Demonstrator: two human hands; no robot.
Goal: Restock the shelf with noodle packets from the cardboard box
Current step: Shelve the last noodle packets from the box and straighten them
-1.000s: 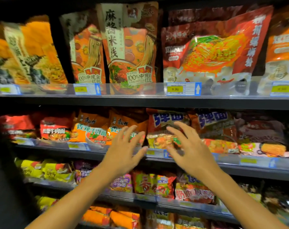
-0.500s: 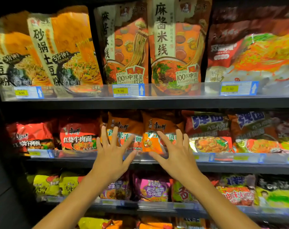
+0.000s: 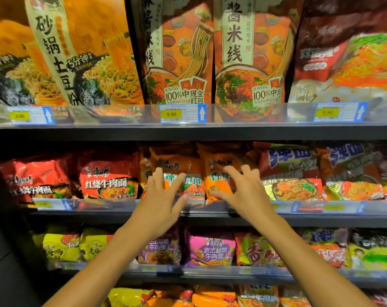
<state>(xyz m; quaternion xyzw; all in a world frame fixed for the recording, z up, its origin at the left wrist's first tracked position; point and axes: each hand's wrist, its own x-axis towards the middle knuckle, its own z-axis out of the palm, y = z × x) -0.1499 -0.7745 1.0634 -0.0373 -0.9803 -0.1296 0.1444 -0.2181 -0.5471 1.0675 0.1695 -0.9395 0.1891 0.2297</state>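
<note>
Head view: left hand (image 3: 160, 202) and right hand (image 3: 246, 191), fingers spread and empty, reach the orange noodle packets (image 3: 183, 173). Best to press both packets squarely between the palms.

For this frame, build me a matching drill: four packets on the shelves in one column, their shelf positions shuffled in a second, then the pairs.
Items
1. pink packet
2. red packet
3. orange packet
4. tall rice-noodle bag

Places
A. top shelf, above the right hand
B. middle shelf, behind the left hand
C. shelf below the hands, between the two forearms
D. middle shelf, left of the left hand

Pairs: 1-C, 2-D, 3-B, 4-A
</note>
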